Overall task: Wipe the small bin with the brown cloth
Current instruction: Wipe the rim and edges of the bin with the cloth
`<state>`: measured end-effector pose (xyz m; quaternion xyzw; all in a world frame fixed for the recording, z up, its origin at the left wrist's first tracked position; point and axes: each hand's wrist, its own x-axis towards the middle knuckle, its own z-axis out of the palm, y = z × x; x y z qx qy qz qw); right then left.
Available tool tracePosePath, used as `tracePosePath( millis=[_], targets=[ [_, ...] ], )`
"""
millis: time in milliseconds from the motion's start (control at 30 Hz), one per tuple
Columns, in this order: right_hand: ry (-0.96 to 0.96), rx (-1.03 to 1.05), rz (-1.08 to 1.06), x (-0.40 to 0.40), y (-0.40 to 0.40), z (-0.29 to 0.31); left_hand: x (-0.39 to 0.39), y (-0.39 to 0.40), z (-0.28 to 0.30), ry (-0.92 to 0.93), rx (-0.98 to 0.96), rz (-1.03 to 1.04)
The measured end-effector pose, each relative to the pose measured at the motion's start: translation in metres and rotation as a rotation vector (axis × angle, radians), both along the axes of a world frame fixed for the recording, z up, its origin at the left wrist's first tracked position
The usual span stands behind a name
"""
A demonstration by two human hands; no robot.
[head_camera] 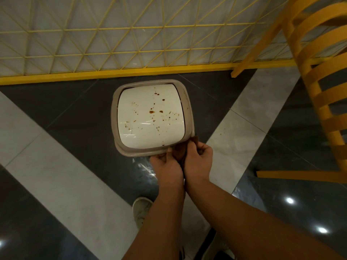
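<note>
The small bin (114, 113) stands on the floor below me, seen from above. It has a beige rim and a white swing lid (142, 102) spattered with brown spots. The brown cloth (181, 153) is bunched between my two hands at the bin's near right corner, and only a small dark fold of it shows. My left hand (165, 164) and my right hand (199, 158) are pressed side by side, fingers curled on the cloth. The cloth's upper tip touches the rim.
A yellow wire-mesh partition (131, 44) with a yellow base bar runs behind the bin. A yellow slatted chair (319, 76) stands at the right. The floor has dark and light tiles, with a few brown spots (222, 131) right of the bin. My shoe (140, 209) is below.
</note>
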<state>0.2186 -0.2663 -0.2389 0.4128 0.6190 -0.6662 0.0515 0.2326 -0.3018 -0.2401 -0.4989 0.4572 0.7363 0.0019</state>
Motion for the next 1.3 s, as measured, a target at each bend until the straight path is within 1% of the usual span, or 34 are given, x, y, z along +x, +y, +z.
tracePosePath(
  millis=[133, 233, 300, 400, 500, 600, 667, 767, 833, 867, 933, 1033, 1133, 1233, 1300],
  targets=[
    [0.019, 0.042, 0.028, -0.007, 0.002, 0.002, -0.002, 0.004, 0.0, -0.003, 0.003, 0.013],
    [0.028, 0.071, 0.024, -0.02, 0.011, 0.005, -0.003, 0.006, 0.005, 0.042, 0.017, 0.054],
    [0.023, 0.092, 0.019, -0.024, 0.015, 0.004, -0.002, 0.006, 0.006, 0.037, 0.0, 0.056],
    [0.072, 0.126, 0.108, -0.002, 0.007, 0.001, -0.001, 0.003, 0.003, -0.009, -0.03, 0.01],
    [0.093, 0.128, 0.164, 0.016, 0.003, -0.002, 0.0, 0.0, 0.001, -0.021, 0.003, -0.012],
    [0.069, 0.158, 0.078, -0.008, 0.013, 0.0, 0.0, 0.0, 0.004, 0.019, 0.014, -0.004],
    [0.001, 0.163, 0.069, -0.035, 0.026, -0.001, 0.004, -0.004, 0.007, 0.026, 0.001, -0.038],
    [-0.106, 0.172, 0.284, -0.069, 0.042, 0.001, 0.008, -0.021, 0.011, 0.097, 0.04, -0.158],
    [-0.12, 0.087, 0.366, -0.076, 0.047, 0.007, 0.008, -0.036, 0.009, 0.12, 0.041, -0.236],
    [-0.123, 0.022, 0.372, -0.073, 0.048, 0.01, 0.008, -0.043, 0.009, 0.115, 0.035, -0.248],
    [-0.115, -0.113, 0.364, -0.06, 0.046, 0.013, 0.007, -0.054, 0.01, 0.072, 0.034, -0.208],
    [-0.112, -0.208, 0.372, -0.042, 0.04, 0.015, 0.009, -0.056, 0.014, 0.037, 0.07, -0.111],
    [-0.138, -0.224, 0.342, -0.027, 0.035, 0.016, 0.017, -0.046, 0.021, -0.014, 0.07, -0.05],
    [-0.198, -0.205, 0.331, -0.004, 0.027, 0.013, 0.021, -0.032, 0.027, -0.042, 0.13, 0.08],
    [-0.212, -0.198, 0.264, 0.006, 0.021, 0.011, 0.022, -0.025, 0.03, -0.054, 0.116, 0.129]
  ],
)
